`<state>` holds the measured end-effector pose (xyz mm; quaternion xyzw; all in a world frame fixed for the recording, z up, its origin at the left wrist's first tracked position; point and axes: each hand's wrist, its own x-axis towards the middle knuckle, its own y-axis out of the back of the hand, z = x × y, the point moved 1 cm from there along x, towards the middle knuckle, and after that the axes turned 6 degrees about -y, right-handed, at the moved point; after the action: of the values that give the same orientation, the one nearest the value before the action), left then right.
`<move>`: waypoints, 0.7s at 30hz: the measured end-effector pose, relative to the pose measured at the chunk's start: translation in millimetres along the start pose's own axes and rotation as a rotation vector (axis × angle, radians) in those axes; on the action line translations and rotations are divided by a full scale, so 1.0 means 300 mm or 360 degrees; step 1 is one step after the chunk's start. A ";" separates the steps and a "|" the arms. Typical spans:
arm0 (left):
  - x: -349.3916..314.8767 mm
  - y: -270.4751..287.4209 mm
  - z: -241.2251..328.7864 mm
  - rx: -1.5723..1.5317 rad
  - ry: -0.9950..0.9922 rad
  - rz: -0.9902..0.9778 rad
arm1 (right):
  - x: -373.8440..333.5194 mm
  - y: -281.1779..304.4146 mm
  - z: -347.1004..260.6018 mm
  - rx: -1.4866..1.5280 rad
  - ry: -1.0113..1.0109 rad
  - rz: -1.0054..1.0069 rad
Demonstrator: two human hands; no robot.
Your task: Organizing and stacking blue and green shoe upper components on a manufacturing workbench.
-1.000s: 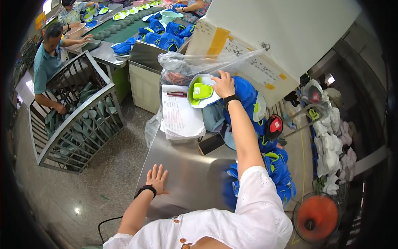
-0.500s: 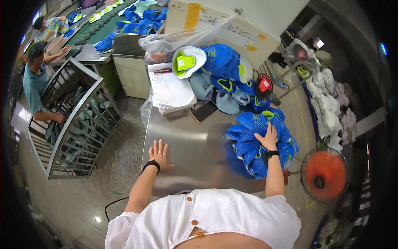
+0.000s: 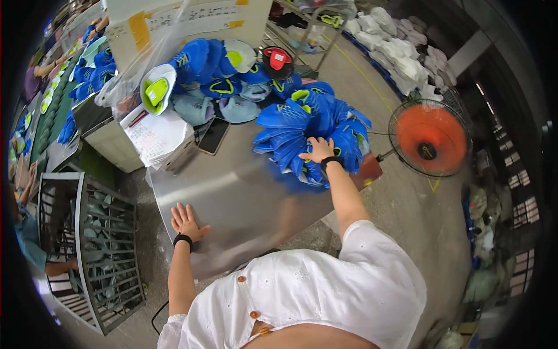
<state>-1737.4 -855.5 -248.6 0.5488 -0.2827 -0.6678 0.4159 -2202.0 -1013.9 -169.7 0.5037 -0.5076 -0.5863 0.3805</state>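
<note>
My left hand (image 3: 187, 222) lies flat on the left part of the metal table (image 3: 232, 198), fingers spread, holding nothing. My right hand (image 3: 317, 150) rests with its fingers apart on the near side of a round pile of blue shoe uppers (image 3: 285, 119) with lime-green linings. This pile sits at the table's right side, its uppers fanned outward. Beyond it are more blue uppers (image 3: 192, 61), some pale blue-grey pieces (image 3: 193, 109) and a white upper with a lime-green insert (image 3: 156, 90). What lies under my right palm is hidden.
A phone (image 3: 214, 136) and stacked papers (image 3: 152, 139) lie at the table's far left. An orange floor fan (image 3: 427, 136) stands to the right. A barred metal cart (image 3: 81, 244) full of grey-green pieces stands left, beside a co-worker's arm. White bundles (image 3: 383, 43) line the floor behind.
My view has turned, so the table sits further left. My right hand has shifted from the pile's top toward its near side. My left hand stays flat on the table.
</note>
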 end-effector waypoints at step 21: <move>-0.025 -0.017 -0.022 0.0060 -0.0074 0.0086 | -0.403 0.042 0.074 0.0136 0.1114 -0.0648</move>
<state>-1731.9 -845.8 -250.6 0.5329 -0.3197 -0.6634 0.4167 -2200.1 -895.9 -133.2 0.7784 -0.2613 -0.4211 0.3853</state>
